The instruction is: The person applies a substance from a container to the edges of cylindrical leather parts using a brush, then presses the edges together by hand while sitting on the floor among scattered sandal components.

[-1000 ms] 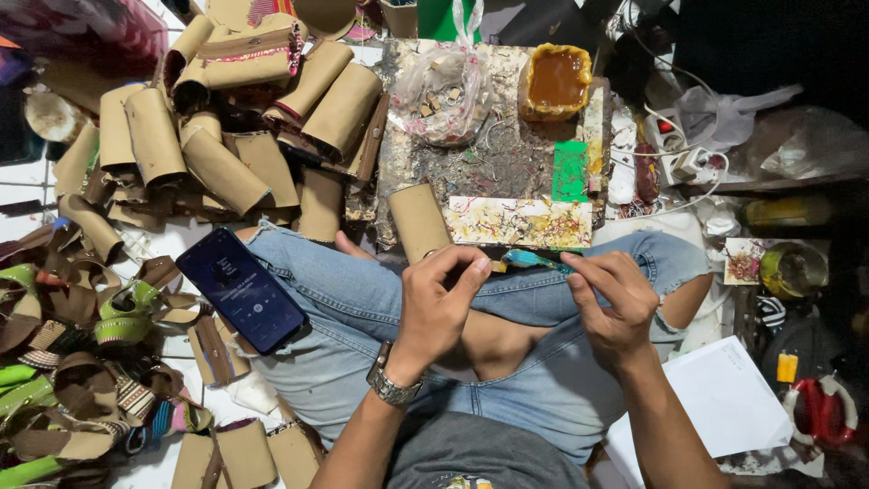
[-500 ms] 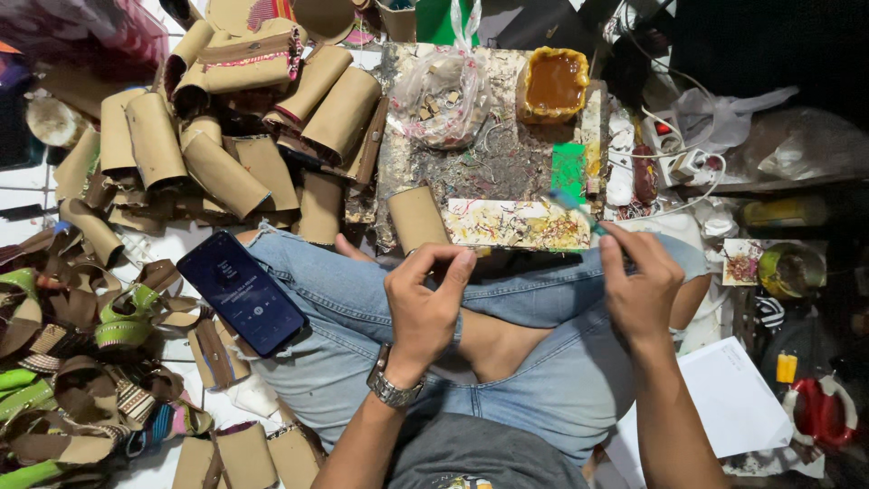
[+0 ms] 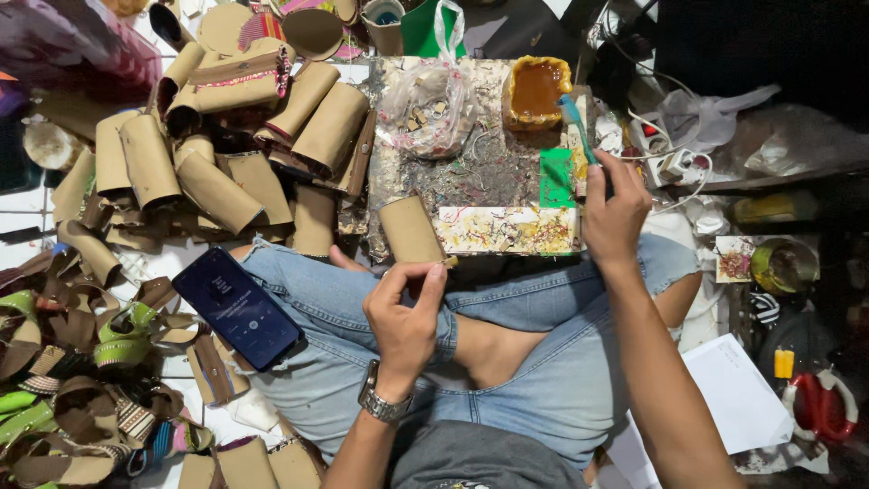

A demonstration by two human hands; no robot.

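My left hand (image 3: 405,312) rests over my lap and pinches a small piece between thumb and fingers, just below a brown cardboard roll (image 3: 410,230) lying at the board's edge. My right hand (image 3: 614,210) reaches forward over the glue-stained work board (image 3: 471,163) and grips the handle of a blue-tipped brush (image 3: 574,118), whose head lies near a yellow tub of brown glue (image 3: 538,89). A green paper strip (image 3: 557,177) and a speckled patterned strip (image 3: 507,230) lie on the board under that hand.
A heap of cardboard rolls (image 3: 217,154) fills the upper left. A dark phone (image 3: 237,308) lies on my left knee. Finished green and brown woven pieces (image 3: 63,380) pile at the left. A plastic bag of scraps (image 3: 425,113), white paper (image 3: 733,394) and red scissors (image 3: 828,407) lie around.
My right hand left my lap and reached forward over the board to take hold of the brush. My left hand stayed over the lap, still pinching its small piece.
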